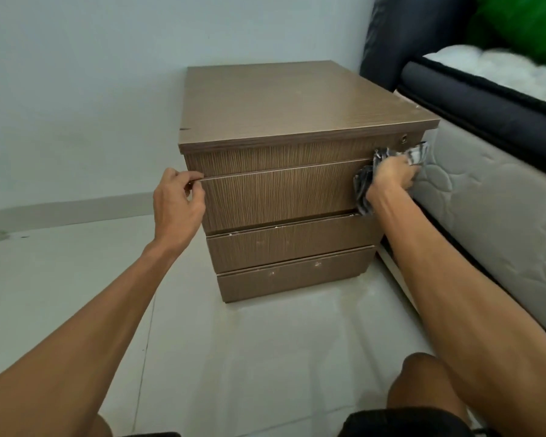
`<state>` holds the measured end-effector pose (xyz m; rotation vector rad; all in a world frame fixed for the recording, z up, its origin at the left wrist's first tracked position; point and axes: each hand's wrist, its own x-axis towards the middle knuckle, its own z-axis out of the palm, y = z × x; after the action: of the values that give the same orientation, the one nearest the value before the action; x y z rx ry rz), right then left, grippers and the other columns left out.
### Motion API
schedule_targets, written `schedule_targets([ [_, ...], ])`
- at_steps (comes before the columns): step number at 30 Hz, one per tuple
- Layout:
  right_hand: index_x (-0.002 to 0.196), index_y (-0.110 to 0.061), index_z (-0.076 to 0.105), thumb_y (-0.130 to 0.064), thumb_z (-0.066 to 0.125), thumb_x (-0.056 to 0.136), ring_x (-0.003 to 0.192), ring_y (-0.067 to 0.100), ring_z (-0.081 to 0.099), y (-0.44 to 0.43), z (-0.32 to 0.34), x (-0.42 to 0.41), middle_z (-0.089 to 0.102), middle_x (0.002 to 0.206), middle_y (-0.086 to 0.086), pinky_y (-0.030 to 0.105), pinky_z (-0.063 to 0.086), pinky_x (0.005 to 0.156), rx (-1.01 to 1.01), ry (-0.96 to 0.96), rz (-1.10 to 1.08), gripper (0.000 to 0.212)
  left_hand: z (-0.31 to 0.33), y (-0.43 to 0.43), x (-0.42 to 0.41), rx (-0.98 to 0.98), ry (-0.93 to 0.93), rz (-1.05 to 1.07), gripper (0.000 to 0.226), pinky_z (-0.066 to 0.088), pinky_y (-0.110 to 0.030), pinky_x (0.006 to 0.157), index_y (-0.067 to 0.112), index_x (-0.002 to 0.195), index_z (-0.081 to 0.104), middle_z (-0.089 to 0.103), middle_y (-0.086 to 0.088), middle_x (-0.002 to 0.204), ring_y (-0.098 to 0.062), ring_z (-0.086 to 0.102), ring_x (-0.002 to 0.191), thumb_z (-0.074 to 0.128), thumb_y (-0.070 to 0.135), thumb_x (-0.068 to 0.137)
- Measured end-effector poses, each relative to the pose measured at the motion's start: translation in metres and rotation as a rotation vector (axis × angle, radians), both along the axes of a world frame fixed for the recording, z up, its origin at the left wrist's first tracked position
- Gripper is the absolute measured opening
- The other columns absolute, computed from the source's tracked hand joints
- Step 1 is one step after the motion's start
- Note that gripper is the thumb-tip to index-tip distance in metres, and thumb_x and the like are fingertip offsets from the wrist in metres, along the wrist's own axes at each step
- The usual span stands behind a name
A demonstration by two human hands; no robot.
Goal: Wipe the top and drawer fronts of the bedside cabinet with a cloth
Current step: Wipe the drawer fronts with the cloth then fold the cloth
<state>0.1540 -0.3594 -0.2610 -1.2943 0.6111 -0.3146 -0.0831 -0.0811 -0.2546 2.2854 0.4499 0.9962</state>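
Head view: cloth (pixel 364 184) at drawer's right edge

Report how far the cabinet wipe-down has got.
Done: cannot confirm; the cabinet top looks bare with faint marks. In hand: the right hand presses the cloth at the right end of the upper drawer fronts, below the lock, while the left hand grips the second drawer's left top edge. Left: the two lower drawer fronts show white specks, seemingly unwiped.
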Motion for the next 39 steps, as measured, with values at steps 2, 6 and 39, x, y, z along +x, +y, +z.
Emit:
schedule_targets([
  [2,0.159,-0.019,0.017,-0.037,0.027,0.107,0.148,0.031,0.027,-0.003,0.013,-0.035,0.019,0.165,0.011,0.044,0.026,0.12,-0.118,-0.099,-0.035,0.056,0.0,0.0,-0.001,-0.05,-0.041,0.005,0.02,0.047,-0.018,0.078,0.008,0.113,0.066,0.061,-0.005,0.108,-0.01,0.058,0.09,0.057,0.009,0.095],
  [6,0.16,-0.026,0.006,-0.039,0.022,0.108,0.152,0.031,0.013,0.036,0.004,-0.068,-0.002,0.168,0.01,0.045,0.015,0.121,-0.225,-0.125,0.082,0.056,0.0,-0.003,-0.002,-0.116,-0.088,0.037,0.015,0.043,-0.003,0.07,0.009,0.104,0.07,0.064,-0.008,0.107,-0.008,0.059,0.085,0.06,0.009,0.093],
  [39,0.136,-0.017,0.046,-0.007,0.048,0.087,0.093,0.037,0.055,0.08,-0.13,-0.152,0.043,0.14,0.022,0.039,0.055,0.056,-1.687,-1.274,0.843,0.05,-0.149,-0.003,-0.002,-0.54,-0.097,0.031,0.009,0.044,-0.003,0.065,0.019,0.098,0.063,0.062,0.015,0.086,-0.001,0.058,0.081,0.058,0.013,0.094],
])
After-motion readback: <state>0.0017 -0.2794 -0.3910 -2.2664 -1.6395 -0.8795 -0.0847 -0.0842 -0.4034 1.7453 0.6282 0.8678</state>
